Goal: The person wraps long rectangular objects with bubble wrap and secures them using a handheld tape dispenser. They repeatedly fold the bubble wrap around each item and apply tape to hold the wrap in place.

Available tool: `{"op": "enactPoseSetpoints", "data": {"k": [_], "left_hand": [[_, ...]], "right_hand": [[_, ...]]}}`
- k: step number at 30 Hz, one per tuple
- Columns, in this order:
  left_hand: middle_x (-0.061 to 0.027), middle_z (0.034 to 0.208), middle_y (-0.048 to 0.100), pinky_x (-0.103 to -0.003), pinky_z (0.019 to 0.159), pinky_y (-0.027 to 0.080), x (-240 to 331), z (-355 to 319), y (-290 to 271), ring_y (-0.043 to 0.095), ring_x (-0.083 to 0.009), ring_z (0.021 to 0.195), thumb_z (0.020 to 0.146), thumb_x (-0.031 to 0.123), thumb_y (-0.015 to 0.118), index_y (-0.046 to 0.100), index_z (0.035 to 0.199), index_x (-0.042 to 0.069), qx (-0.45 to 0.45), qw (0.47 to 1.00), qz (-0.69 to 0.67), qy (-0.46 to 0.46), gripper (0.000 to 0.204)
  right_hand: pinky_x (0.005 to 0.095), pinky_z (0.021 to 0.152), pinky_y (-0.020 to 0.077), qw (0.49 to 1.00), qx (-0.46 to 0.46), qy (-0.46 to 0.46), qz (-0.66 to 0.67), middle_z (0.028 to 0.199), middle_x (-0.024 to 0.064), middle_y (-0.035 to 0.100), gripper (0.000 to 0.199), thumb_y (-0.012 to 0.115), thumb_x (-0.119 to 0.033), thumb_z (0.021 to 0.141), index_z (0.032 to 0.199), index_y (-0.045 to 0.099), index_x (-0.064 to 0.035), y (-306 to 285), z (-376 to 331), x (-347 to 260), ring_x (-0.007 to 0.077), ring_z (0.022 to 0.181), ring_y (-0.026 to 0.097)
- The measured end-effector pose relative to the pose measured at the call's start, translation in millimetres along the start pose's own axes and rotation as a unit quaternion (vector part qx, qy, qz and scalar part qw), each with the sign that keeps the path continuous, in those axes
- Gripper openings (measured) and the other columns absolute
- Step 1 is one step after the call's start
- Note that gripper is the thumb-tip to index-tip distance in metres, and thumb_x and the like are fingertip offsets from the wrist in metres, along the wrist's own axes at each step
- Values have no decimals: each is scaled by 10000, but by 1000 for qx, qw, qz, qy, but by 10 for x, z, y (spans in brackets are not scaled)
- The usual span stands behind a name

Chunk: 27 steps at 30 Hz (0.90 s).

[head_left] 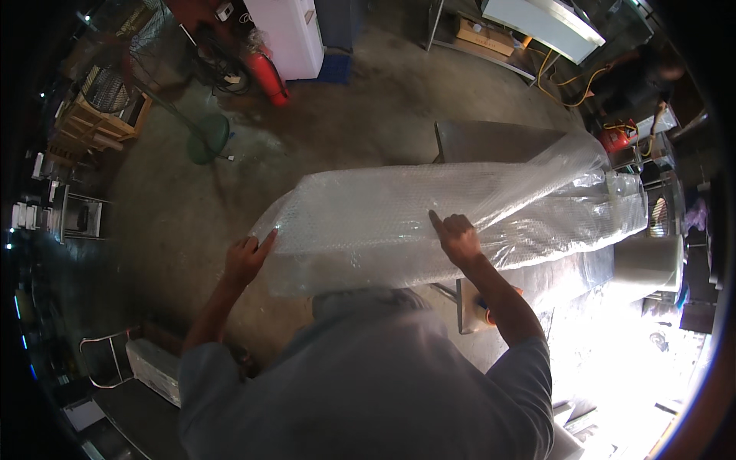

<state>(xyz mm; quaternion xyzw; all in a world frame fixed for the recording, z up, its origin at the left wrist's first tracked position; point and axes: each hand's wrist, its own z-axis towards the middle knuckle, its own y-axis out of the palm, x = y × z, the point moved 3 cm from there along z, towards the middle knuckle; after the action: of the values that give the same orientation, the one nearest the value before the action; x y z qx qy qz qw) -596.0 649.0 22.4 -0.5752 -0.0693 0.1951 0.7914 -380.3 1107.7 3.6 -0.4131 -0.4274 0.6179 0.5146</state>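
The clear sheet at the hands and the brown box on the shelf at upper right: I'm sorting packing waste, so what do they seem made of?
Clear sheet: thin, glossy plastic, apparently bubble wrap, going by its see-through look, small dimples and bright, crinkled highlights.
Brown box: probably matt cardboard, judging by its dull, flat tan sides, though too distant to be sure.

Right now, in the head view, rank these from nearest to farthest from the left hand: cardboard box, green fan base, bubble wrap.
1. Bubble wrap, right at the left hand.
2. Green fan base, ahead and slightly left.
3. Cardboard box, far ahead, well to the right.
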Motion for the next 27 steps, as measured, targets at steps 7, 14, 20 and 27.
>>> {"op": "enactPoseSetpoints", "data": {"k": [7,14,20,27], "left_hand": [[-17,747,482,-366,594,490,145,-197,224,566,-204,653,774,70,700,730,1284,159,-64,998,-22,3,519],[-154,1130,568,-498,866,503,228,270,-80,596,-325,1065,861,282,731,670,1318,96,-374,923,-86,-10,497],[-275,1570,341,-591,1159,304,641,1211,506,341,-470,1460,971,426,643,412,1531,31,-36,968,-159,-191,722],[-338,1642,208,-599,1225,196,828,599,1103,200,-510,1529,982,459,625,282,1614,34,-43,941,-186,-280,836]], "right_hand": [[395,797,535,995,-94,19,19,828,92,665,585,593,-50,833,1417,575,-47,227,-182,-78,260,816,659],[406,817,488,990,-133,47,-14,863,75,651,651,611,-37,818,1464,545,-80,354,-218,-143,259,850,619],[403,819,502,985,-162,57,-19,879,77,663,696,624,-58,830,1514,498,-105,395,-290,-136,260,863,632],[453,842,550,969,-218,103,43,899,113,689,782,649,-103,852,1589,398,-174,307,-403,-143,312,874,670]]}}
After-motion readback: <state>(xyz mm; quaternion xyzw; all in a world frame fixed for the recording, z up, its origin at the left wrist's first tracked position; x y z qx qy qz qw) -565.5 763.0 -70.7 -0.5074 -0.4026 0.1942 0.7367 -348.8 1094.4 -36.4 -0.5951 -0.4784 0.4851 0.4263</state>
